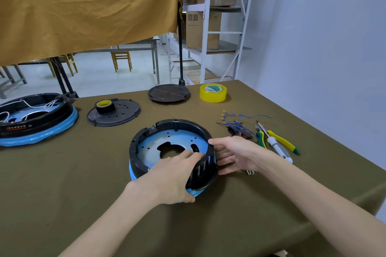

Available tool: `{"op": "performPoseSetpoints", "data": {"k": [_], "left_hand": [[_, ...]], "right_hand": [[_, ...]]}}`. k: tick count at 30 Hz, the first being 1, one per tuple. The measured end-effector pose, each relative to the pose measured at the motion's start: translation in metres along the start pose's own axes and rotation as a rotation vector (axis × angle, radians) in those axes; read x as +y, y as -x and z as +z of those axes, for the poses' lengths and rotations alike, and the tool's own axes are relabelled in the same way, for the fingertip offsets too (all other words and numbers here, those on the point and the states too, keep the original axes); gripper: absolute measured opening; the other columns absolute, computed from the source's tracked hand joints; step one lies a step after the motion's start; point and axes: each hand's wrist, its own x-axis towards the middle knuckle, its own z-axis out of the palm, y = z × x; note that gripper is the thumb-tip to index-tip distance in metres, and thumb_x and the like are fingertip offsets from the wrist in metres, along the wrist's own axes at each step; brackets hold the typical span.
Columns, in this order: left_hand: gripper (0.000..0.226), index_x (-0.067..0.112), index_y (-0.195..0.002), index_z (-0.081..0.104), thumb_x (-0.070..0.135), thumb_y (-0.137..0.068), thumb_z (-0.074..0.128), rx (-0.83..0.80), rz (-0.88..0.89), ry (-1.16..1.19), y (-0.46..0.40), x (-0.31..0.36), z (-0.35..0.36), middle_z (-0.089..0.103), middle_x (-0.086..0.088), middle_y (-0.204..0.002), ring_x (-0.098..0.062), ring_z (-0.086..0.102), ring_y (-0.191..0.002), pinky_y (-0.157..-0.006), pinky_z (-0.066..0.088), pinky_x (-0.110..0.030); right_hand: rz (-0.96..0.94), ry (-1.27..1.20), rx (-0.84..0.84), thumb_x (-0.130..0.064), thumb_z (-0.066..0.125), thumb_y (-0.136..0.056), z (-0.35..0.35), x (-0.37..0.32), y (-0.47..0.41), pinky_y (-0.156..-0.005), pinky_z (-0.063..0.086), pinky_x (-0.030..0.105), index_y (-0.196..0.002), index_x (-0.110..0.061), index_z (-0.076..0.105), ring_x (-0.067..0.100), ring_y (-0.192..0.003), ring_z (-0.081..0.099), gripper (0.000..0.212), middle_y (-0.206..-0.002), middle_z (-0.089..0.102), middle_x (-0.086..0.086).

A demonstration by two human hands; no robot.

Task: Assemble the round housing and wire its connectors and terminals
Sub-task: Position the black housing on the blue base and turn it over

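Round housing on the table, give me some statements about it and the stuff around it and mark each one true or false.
1. Both hands touch the round housing: left hand, right hand. True.
2. The yellow tape roll sits inside the housing. False; it stands apart on the table, farther back.
3. The blue wires are already fitted in the housing. False; they lie loose to its right.
4. A small black tape roll rests on a dark round plate. True.

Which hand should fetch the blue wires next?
Right, probably. The right hand rests on the round housing's right rim, the side where the blue wires lie. The left hand grips the near rim and can steady it.
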Motion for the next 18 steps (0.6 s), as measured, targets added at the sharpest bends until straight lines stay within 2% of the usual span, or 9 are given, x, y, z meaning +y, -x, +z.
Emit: {"op": "performPoseSetpoints", "data": {"k": [3,7,12,15,18], "left_hand": [[0.103,0.032,-0.158,0.021,0.05,-0.078,0.084,0.016,-0.002,-0.01,-0.001,0.002,-0.001,0.037,0.014,-0.148,-0.022,0.057,-0.12,-0.091,0.054,-0.036],[0.097,0.031,-0.155,0.027,0.05,-0.077,0.084,0.03,0.002,0.015,0.0,0.001,-0.002,0.035,0.013,-0.143,-0.02,0.058,-0.11,-0.08,0.052,-0.03],[0.091,0.035,-0.147,0.033,0.05,-0.074,0.085,0.059,0.011,0.088,0.002,-0.004,-0.004,0.035,0.017,-0.137,-0.016,0.055,-0.107,-0.081,0.053,-0.03],[0.091,0.037,-0.146,0.034,0.051,-0.072,0.085,0.077,0.013,0.135,0.005,-0.006,-0.009,0.036,0.021,-0.134,-0.013,0.054,-0.111,-0.088,0.055,-0.034],[0.096,0.042,-0.148,0.028,0.053,-0.071,0.084,0.126,0.013,0.137,0.006,-0.004,-0.011,0.04,0.023,-0.136,-0.011,0.051,-0.118,-0.095,0.05,-0.032]], "right_hand": [[-0.003,-0.007,-0.014,-0.038,0.073,-0.093,0.001,-0.003,0.002,-0.077,0.065,0.049,-0.118,-0.003,0.067,0.032,-0.104,0.071,0.044,-0.11,0.074,0.019],[-0.006,0.1,0.045,-0.043,0.071,-0.093,0.006,-0.007,0.003,-0.076,0.062,0.038,-0.143,-0.004,0.045,0.029,-0.098,0.072,0.069,-0.115,0.069,0.023],[-0.007,0.115,0.012,-0.048,0.074,-0.087,0.0,-0.013,0.005,-0.084,0.062,0.038,-0.143,-0.003,0.044,0.029,-0.098,0.074,0.078,-0.119,0.069,0.022],[0.024,0.062,-0.041,-0.047,0.079,-0.082,-0.004,-0.016,0.006,-0.078,0.063,0.042,-0.142,-0.005,0.041,0.033,-0.095,0.077,0.083,-0.111,0.073,0.025],[0.061,-0.066,-0.07,-0.042,0.086,-0.075,-0.003,-0.016,0.005,-0.07,0.064,0.043,-0.135,0.005,0.048,0.036,-0.093,0.077,0.085,-0.118,0.069,0.027]]}}
